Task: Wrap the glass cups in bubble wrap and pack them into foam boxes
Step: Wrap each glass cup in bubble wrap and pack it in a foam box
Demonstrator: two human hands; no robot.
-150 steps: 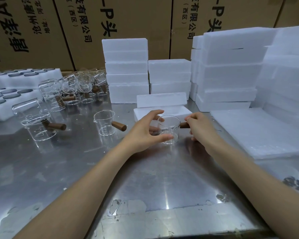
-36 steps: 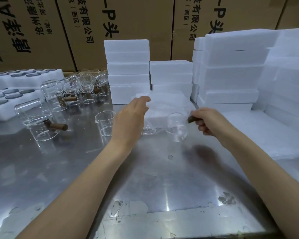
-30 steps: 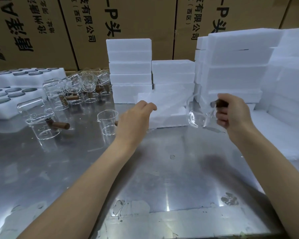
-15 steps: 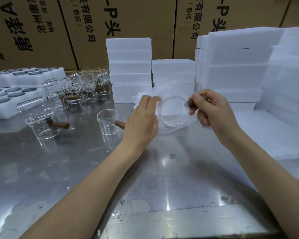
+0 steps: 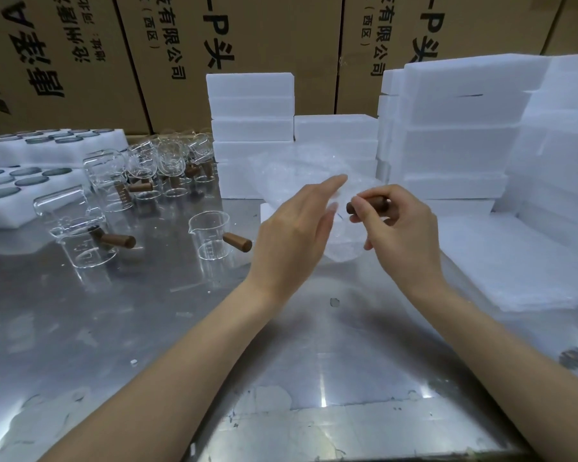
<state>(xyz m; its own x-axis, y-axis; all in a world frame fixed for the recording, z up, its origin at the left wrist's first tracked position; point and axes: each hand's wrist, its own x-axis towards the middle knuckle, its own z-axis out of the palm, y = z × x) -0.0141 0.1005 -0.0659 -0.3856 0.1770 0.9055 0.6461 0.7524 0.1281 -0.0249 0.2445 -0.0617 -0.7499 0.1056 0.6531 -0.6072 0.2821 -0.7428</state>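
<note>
Right hand [image 5: 399, 235] is pinching the wooden handle [image 5: 367, 205] of a glass cup [image 5: 342, 241], holding it above the steel table [image 5: 181, 328]. Left hand [image 5: 292, 238], fingers straight, is pressing bubble wrap [image 5: 301, 171] against the cup (glass mostly hidden). Foam boxes [image 5: 251, 128] are standing stacked behind.

Printed cardboard cartons [image 5: 274, 45] wall the back of a scuffed, glare-streaked steel table [image 5: 121, 328]
</note>
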